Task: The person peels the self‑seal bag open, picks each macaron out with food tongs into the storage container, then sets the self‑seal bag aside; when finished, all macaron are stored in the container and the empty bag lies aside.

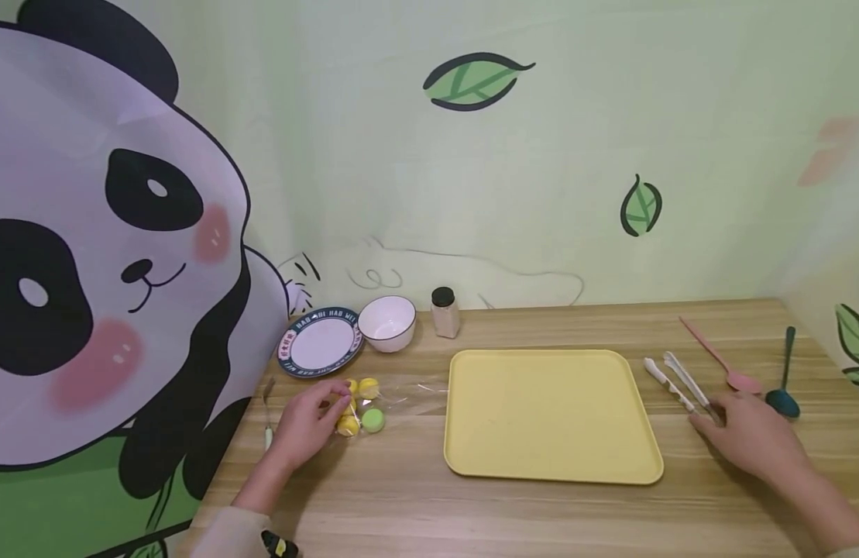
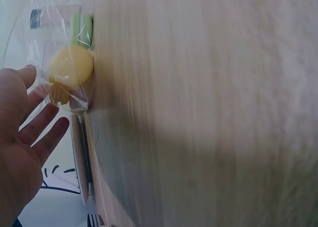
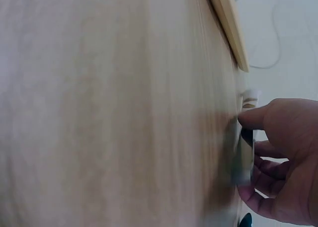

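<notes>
My left hand point(image 1: 310, 418) is at the near left edge of a clear plastic bag point(image 2: 74, 95) of yellow and green macarons point(image 1: 373, 420). In the left wrist view its fingers are spread, with a gap between thumb and index finger; the index fingertip overlaps the film, and whether it touches is unclear. On the table's right side, my right hand point(image 1: 757, 438) holds the metal end of a pair of tongs point(image 1: 687, 380) between thumb and fingers. The white arms of the tongs point away from me, toward the back left.
A yellow tray point(image 1: 548, 418) lies between the hands. Behind the bag are a rimmed plate point(image 1: 323, 342), a white bowl point(image 1: 387, 324) and a black-lidded jar point(image 1: 444, 314). A fork point(image 1: 267, 411) lies left. A pink spoon point(image 1: 741, 381) and a dark ladle point(image 1: 782, 401) lie right.
</notes>
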Motion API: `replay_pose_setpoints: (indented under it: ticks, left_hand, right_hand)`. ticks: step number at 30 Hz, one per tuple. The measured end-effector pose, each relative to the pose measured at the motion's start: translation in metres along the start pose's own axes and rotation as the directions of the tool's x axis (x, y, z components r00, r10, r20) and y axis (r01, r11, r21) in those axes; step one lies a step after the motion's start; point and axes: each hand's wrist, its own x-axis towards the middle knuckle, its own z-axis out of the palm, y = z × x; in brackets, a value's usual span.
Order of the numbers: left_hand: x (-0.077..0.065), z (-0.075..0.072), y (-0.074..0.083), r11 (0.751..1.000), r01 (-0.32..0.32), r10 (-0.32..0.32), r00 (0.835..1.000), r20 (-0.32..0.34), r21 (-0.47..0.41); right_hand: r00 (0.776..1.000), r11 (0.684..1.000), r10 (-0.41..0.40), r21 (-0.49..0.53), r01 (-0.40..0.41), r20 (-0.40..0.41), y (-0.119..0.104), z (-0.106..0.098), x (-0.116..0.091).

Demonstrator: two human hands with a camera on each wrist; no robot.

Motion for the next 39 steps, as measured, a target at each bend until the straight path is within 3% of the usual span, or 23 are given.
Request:
replay_pose_setpoints:
  ticks: [5, 11, 15, 18, 22, 27, 39]
  left_hand:
    - [0.000, 0.000, 0.000, 1.000, -0.002, 0.002, 1.000, 0.006, 0.000]
    - [0.001, -0.001, 0.001, 1.000, -0.003, 0.003, 1.000, 0.003, -0.001]
    - [0.000, -0.001, 0.000, 1.000, 0.001, -0.001, 1.000, 0.004, -0.004]
    - [0.000, -0.001, 0.000, 1.000, 0.005, -0.005, 1.000, 0.007, -0.009]
    - [-0.001, -0.001, -0.001, 1.000, 0.005, -0.005, 1.000, 0.002, -0.020]
    - [0.000, 0.000, 0.000, 1.000, -0.001, 0.001, 1.000, -0.007, -0.025]
    - [0.001, 0.002, 0.001, 1.000, 0.004, -0.004, 1.000, -0.004, -0.012]
  right_hand:
    - [1.000, 1.000, -0.003, -0.009, 0.003, -0.015, 0.005, 0.001, 0.001]
    - [1.000, 0.997, 0.001, 0.082, -0.003, 0.030, 0.005, -0.005, 0.000]
    - [0.997, 0.990, -0.061, 0.128, 0.066, -0.043, -0.001, -0.013, 0.005]
    - [0.982, 0.978, -0.123, 0.148, 0.144, -0.142, -0.011, -0.015, 0.012]
    - [0.963, 0.957, -0.196, 0.178, 0.228, -0.184, -0.035, -0.013, 0.018]
    - [0.960, 0.947, -0.248, 0.176, 0.268, -0.130, -0.074, -0.005, 0.030]
    - [0.895, 0.885, -0.431, 0.138, 0.444, -0.115, -0.167, 0.033, 0.060]
